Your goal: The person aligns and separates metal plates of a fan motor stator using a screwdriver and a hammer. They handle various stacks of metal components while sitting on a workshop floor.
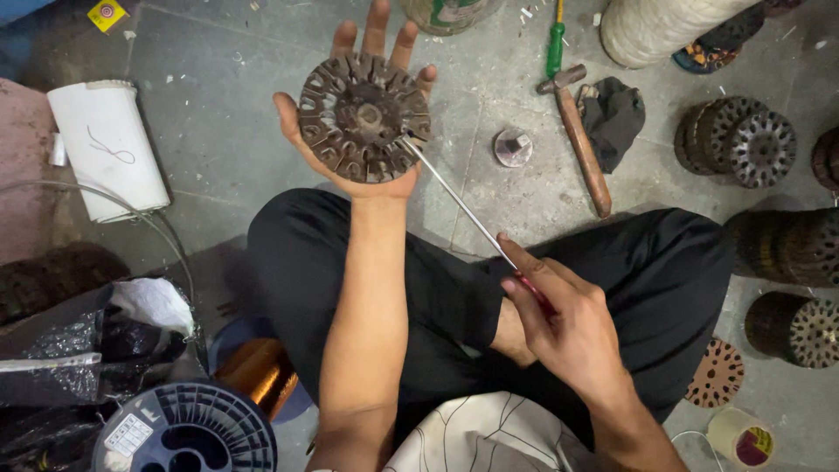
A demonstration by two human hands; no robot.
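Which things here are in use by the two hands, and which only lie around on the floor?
In use:
- left hand holding the slotted metal disc
- right hand holding the thin metal rod, tip at the disc's rim

Lying about:
- hammer
- dark cloth
- green-handled tool
- copper wire spool
- stacked discs
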